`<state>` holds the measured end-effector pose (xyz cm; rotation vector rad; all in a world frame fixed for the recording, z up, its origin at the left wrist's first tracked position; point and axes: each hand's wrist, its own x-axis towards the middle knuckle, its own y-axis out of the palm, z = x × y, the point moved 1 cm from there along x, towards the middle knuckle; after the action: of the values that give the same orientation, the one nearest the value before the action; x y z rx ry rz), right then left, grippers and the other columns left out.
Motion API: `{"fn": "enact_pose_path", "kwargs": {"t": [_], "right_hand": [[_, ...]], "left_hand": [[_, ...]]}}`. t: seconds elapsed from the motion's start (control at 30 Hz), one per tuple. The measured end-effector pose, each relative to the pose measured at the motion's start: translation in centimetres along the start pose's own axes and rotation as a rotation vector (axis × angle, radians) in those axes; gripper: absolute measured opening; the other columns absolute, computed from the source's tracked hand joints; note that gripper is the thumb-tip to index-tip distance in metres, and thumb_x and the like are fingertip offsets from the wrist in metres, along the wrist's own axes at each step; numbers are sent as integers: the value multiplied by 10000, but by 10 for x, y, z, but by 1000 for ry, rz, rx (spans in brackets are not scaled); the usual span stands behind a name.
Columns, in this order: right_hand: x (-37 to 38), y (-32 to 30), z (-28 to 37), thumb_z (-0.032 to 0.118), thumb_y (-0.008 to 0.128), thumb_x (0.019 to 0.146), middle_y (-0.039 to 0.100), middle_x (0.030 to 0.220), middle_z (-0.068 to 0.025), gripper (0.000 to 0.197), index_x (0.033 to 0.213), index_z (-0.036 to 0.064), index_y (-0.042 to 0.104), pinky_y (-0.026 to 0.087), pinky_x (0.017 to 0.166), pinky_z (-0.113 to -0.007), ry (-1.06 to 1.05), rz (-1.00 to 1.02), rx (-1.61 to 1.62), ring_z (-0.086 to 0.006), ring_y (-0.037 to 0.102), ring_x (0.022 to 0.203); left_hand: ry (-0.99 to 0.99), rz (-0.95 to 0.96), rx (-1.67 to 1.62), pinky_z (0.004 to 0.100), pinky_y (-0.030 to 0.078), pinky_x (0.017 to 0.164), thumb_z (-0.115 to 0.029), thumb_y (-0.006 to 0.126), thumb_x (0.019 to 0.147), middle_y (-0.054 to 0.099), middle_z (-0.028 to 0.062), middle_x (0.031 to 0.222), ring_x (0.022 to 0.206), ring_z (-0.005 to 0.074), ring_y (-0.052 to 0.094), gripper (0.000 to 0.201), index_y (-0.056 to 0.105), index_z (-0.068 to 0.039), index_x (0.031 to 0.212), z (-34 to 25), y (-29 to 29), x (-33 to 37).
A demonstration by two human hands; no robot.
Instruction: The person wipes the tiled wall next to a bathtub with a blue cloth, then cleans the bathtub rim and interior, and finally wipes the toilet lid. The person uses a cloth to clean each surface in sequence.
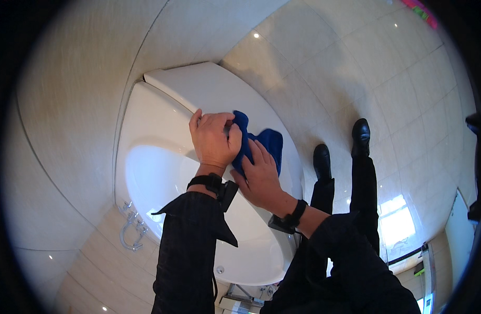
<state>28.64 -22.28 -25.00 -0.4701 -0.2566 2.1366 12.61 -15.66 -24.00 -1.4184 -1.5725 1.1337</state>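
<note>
A blue cloth (272, 142) lies bunched and folded over the broad white rim of a bathtub (274, 118). My left hand (215, 140) is closed at the cloth's left edge, the fabric showing beside its thumb and index finger; its other fingertips curl out of sight. My right hand (262, 178) has its fingers over the middle of the cloth and its thumb along the near edge, holding it against the rim. What lies beneath both palms is hidden. Each wrist wears a black strap with a small dark box.
The tub's basin (164, 180) curves below my forearms, with a drain (220, 269) near its lower end. A chrome tap (133, 230) stands at the left. Beige wall panels (78, 115) border the tub. My black shoes (361, 133) are on the tiled floor at the right.
</note>
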Motion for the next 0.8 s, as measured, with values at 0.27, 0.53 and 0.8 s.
{"fn": "enact_pose_path", "kwargs": {"t": [0.27,0.53,0.8], "right_hand": [[-125,-2,-22,211,782,941,363,1617,-254,466,1388,153,666,372,1137,-710,-44,170,-191,-512,310,1530],[-216,-12,-32,248,820,903,347,1624,-159,609,1482,313,642,370,1115,-770,-203,323,-298,-524,222,1568],[-94,12,9,436,706,997,391,1679,-125,403,1217,112,802,372,1046,-806,-356,217,-464,-495,199,1569]], "left_hand": [[1,-4,27,488,375,1177,-180,653,821,718,4,776,851,226,676,175,771,-118,934,9,1,-7],[-7,-16,28,479,393,1163,-176,649,820,706,3,750,824,224,668,171,772,-120,923,11,1,-7],[-5,-13,71,458,396,1160,-180,635,826,723,15,759,816,228,680,190,782,-113,926,14,8,-4]]}}
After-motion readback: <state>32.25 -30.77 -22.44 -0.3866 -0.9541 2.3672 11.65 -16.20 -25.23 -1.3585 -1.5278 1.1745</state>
